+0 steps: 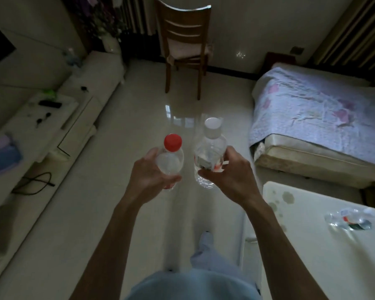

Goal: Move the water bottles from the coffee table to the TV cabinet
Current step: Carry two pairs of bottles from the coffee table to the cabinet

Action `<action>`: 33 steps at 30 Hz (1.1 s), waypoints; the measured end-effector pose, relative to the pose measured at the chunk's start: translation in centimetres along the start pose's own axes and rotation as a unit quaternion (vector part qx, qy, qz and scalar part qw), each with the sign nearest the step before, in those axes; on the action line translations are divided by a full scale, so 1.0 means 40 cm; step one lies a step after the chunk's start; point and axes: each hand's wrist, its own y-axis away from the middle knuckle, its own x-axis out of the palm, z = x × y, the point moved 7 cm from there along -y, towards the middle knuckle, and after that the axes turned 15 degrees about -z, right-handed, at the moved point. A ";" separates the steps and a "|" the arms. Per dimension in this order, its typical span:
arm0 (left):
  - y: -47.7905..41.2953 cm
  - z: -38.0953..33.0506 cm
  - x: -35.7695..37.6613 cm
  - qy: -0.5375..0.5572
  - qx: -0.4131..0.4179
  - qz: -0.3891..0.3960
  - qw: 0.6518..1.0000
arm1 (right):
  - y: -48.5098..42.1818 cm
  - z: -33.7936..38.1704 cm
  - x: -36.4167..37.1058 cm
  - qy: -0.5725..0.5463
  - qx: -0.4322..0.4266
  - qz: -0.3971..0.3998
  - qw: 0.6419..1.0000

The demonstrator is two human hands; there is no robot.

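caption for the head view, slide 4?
Left hand holds red-capped bottle, right hand white-capped bottle, above the floor.

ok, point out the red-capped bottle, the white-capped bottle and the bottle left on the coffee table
red-capped bottle [172, 143]: head view, on its cap
white-capped bottle [212, 126]: head view, on its cap
bottle on the coffee table [349, 219]: head view, on its label

Head-high, forward-down over floor [139, 126]

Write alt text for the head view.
A person walking over a tiled floor holds a red-capped bottle in the left hand and a white-capped bottle in the right hand. TV cabinet on the left, coffee table with another bottle on the right.
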 end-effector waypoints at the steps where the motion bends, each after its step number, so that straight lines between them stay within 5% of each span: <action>1: -0.017 -0.012 0.002 -0.007 -0.001 -0.010 1.000 | -0.028 0.001 0.003 -0.008 -0.010 0.007 1.000; 16: -0.188 -0.042 -0.022 0.033 -0.099 -0.131 0.986 | -0.334 0.052 0.123 -0.076 -0.121 0.095 0.985; 33: -0.625 0.182 -0.216 0.058 -0.146 -0.166 0.974 | -0.584 0.321 0.528 -0.065 -0.156 0.135 0.976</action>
